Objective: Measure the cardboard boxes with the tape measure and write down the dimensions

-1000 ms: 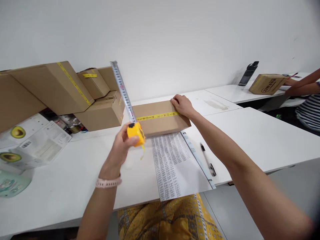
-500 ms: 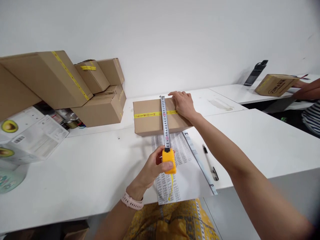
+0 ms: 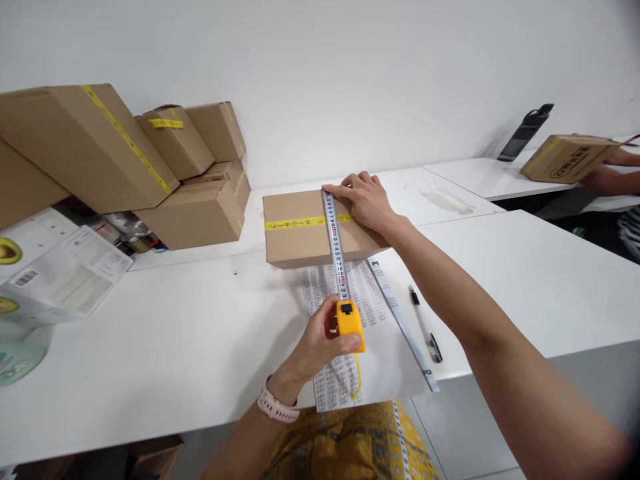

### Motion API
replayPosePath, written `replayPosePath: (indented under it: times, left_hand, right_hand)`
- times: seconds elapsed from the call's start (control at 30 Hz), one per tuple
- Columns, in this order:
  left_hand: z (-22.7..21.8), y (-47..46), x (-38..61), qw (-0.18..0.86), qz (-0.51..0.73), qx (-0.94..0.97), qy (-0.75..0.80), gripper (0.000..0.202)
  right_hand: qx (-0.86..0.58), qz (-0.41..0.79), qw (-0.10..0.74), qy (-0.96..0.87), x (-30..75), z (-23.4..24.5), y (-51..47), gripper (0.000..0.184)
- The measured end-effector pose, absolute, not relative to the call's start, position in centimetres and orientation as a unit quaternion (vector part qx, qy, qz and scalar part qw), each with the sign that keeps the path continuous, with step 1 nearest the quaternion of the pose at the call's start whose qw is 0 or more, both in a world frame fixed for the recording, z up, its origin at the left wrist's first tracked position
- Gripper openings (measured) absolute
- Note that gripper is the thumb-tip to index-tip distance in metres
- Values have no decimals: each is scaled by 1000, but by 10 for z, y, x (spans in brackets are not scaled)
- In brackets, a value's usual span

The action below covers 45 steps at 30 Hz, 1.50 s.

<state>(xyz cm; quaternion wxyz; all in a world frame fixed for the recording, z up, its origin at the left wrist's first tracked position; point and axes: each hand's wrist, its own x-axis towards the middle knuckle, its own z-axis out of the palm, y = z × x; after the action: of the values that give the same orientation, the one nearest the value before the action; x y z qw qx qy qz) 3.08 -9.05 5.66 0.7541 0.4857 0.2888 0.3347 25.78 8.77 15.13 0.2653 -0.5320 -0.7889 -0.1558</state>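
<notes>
A yellow tape measure (image 3: 351,325) is held in my left hand (image 3: 317,340), thumb across the side of its case. Its blade (image 3: 335,247) is pulled out across the top of a brown cardboard box (image 3: 295,243) sealed with yellow tape. My right hand (image 3: 369,203) grips the box's far right part, fingers over the back edge. Its index finger is stretched left, the tip at the blade's far end. Under the tape measure and the near side of the box lies a printed sheet (image 3: 385,373). A yellow strap hangs from the case.
Several cardboard boxes (image 3: 195,213) are stacked at the left, beside a white carton with avocado pictures (image 3: 65,267). A pen (image 3: 425,327) lies right of the sheet. Farther right are a dark bottle (image 3: 525,133) and another person's hand (image 3: 607,175) at a box (image 3: 565,160).
My right index finger has moved left onto the blade's end. My left hand and the tape measure's case have shifted slightly right, so the blade slants more. The view has shifted a little.
</notes>
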Motion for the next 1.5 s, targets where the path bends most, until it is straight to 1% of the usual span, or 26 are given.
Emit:
replayPosePath:
  times: [0.3, 0.37, 0.47, 0.53, 0.63, 0.8, 0.93, 1.0, 1.07, 1.1, 1.13, 1.2, 1.27, 1.3, 1.37, 1.43, 1.5]
  left_hand:
    - [51, -88, 27, 754, 322, 500, 278, 64]
    - [45, -93, 24, 738, 323, 521, 282, 66]
    - [33, -109, 17, 699, 328, 557, 305, 72]
    - [24, -122, 11, 692, 312, 571, 313, 77]
    - [13, -137, 5, 682, 274, 598, 319, 79]
    - [1, -143, 0, 624, 253, 657, 338, 84]
    - [-1, -142, 0, 629, 247, 657, 335, 83]
    - [-1, -142, 0, 626, 240, 660, 338, 82]
    - [0, -142, -2, 619, 230, 670, 340, 81]
    - [1, -142, -3, 609, 225, 678, 345, 83]
    - [2, -143, -4, 592, 218, 691, 353, 85]
    - [6, -145, -7, 535, 196, 733, 372, 91]
    - [14, -150, -10, 472, 162, 786, 366, 93]
    - [18, -152, -11, 448, 144, 810, 349, 92]
    - [28, -157, -13, 423, 118, 844, 308, 87]
    - [35, -161, -15, 416, 103, 857, 286, 85]
    - [38, -164, -17, 423, 106, 849, 298, 91]
  right_hand:
    - [-549, -166, 281, -769, 255, 147, 87, 53]
    - [-567, -178, 285, -752, 253, 145, 83, 51]
    - [-577, -197, 288, -738, 249, 139, 72, 56]
    - [-576, -202, 291, -737, 248, 135, 59, 58]
    - [-581, -203, 302, -728, 245, 126, 34, 58]
    - [-592, -215, 325, -705, 242, 94, -14, 62]
    - [-586, -229, 336, -701, 242, 52, -43, 56]
    - [-577, -219, 338, -710, 243, 40, -50, 50]
    - [-578, -183, 357, -711, 246, 41, -54, 43]
    - [-583, -152, 379, -702, 248, 48, -56, 42]
    - [-588, -111, 414, -686, 252, 58, -58, 44]
    - [-581, 0, 509, -635, 261, 84, -64, 53]
    - [-522, 126, 604, -589, 271, 111, -74, 62]
    - [-489, 170, 629, -580, 276, 122, -81, 62]
    - [-463, 207, 647, -570, 282, 138, -96, 54]
    - [-475, 204, 653, -553, 283, 141, -114, 37]
    - [-484, 208, 671, -522, 279, 132, -132, 24]
